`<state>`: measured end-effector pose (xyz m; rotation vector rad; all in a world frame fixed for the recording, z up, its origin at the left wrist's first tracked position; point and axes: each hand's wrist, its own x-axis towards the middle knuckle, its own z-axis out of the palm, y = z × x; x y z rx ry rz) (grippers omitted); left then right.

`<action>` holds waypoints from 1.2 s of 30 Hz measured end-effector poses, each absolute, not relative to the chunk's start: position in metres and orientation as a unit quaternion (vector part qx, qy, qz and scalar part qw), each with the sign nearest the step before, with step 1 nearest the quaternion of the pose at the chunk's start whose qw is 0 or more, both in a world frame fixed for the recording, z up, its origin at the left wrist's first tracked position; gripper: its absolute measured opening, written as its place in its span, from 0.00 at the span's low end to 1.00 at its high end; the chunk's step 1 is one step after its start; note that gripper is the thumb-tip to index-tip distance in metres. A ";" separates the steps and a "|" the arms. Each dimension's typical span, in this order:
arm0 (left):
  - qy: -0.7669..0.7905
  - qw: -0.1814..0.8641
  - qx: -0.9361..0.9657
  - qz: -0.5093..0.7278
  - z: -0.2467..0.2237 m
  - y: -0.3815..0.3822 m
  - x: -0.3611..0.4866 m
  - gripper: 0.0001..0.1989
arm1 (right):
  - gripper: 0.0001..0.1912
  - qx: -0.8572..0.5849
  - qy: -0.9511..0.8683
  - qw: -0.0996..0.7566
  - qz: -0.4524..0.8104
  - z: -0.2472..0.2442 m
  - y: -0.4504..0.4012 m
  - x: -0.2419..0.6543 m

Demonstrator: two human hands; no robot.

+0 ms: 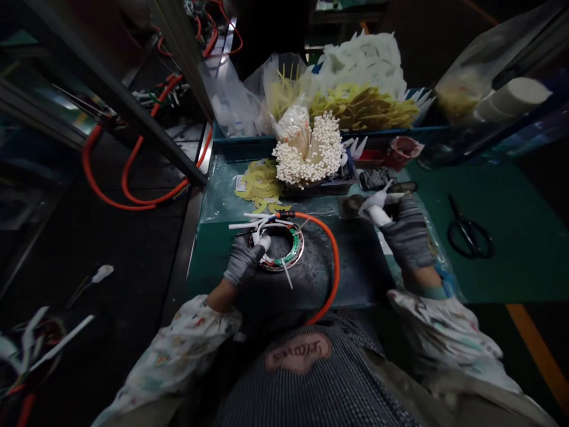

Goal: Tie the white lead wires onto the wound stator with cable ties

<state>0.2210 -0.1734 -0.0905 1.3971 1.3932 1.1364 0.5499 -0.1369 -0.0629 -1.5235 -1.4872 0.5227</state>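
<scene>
My left hand (245,256), in a grey knitted glove with a white-covered thumb tip, grips the left rim of a ring-shaped motor stator (288,256). Green and red parts show around the ring, a white tie end sticks out at the front, and white sleeved leads (242,226) point left. From its top an orange cable (334,255) curves right and down towards my lap. My right hand (405,228), gloved the same way, is closed at the back right of the mat. Its white-tipped fingers are blurred, and what they pinch cannot be made out.
A bundle of white-headed ties (326,145) stands behind the stator, beside loose yellow pieces (260,184). A blue bin (249,148) holds yellow and white pieces. Black-handled scissors (469,234) lie right. A metal frame post (133,89) and orange cables (128,160) are at left.
</scene>
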 end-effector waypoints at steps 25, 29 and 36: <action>0.450 0.088 0.797 0.392 -0.117 -0.240 0.227 0.33 | 0.12 -0.471 -0.782 0.307 0.270 -0.056 -0.275 0.474; 0.464 0.091 0.808 0.353 -0.115 -0.243 0.228 0.42 | 0.07 -0.460 -0.796 0.325 0.222 -0.052 -0.272 0.470; 0.451 0.076 0.789 0.410 -0.108 -0.239 0.233 0.36 | 0.07 -0.456 -0.803 0.346 0.165 -0.054 -0.271 0.474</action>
